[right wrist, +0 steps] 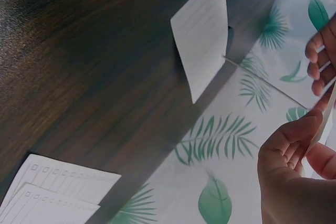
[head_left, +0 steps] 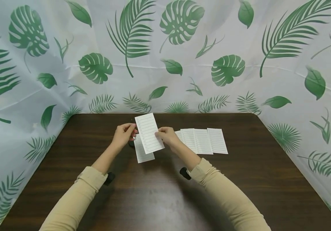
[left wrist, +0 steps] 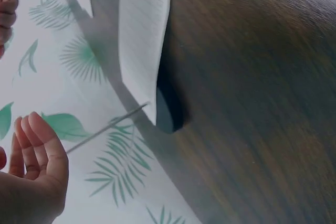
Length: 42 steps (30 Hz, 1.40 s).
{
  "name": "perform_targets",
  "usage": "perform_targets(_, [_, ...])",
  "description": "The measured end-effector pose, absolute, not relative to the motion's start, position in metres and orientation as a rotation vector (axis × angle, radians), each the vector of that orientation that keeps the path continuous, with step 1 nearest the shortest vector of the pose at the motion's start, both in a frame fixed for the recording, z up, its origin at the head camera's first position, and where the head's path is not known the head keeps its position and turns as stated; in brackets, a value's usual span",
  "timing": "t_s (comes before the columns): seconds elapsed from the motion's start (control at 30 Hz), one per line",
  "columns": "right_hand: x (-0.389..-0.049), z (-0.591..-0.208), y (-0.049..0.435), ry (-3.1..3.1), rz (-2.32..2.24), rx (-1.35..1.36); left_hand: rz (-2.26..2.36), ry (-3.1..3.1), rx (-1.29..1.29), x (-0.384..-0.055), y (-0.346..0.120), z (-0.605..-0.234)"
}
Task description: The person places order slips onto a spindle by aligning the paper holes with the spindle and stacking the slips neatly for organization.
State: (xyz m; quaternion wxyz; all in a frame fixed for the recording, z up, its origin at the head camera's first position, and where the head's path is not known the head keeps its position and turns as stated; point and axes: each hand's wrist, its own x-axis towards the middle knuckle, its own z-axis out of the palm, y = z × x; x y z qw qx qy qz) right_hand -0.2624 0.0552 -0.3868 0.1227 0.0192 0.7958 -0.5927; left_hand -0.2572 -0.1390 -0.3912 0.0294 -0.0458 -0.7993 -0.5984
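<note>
My right hand point(head_left: 168, 136) pinches a lined white card point(head_left: 149, 133) by its right edge and holds it up over the table. At the card's left edge, my left hand point(head_left: 124, 134) has its thumb and forefinger together, its other fingers loosely bent. A thin metal spike point(right wrist: 268, 83) rises from a round black base point(left wrist: 169, 106) toward the left fingertips. A second lined card point(left wrist: 142, 35) is stuck on that spike, low down and tilted over the base. In the right wrist view the held card shows almost edge-on, partly hidden by fingers.
Several more lined cards point(head_left: 203, 141) lie overlapping in a row to the right, partly behind my right forearm. The dark wooden table point(head_left: 153, 199) ends at a white leaf-patterned curtain point(head_left: 148, 80). Black wrist bands point(head_left: 185, 173) sit below both forearms.
</note>
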Motion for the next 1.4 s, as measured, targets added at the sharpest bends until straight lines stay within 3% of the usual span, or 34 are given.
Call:
perform_targets(0.77, [-0.271,-0.39,0.037,2.401,-1.7,-0.049,-1.548,-2.372,0.239,-0.267,-0.129,-0.381])
perform_targets(1.4, [-0.286,-0.385,0.023,2.432,-1.717,-0.025,-1.393,-2.257,0.343,-0.287,-0.126,-0.384])
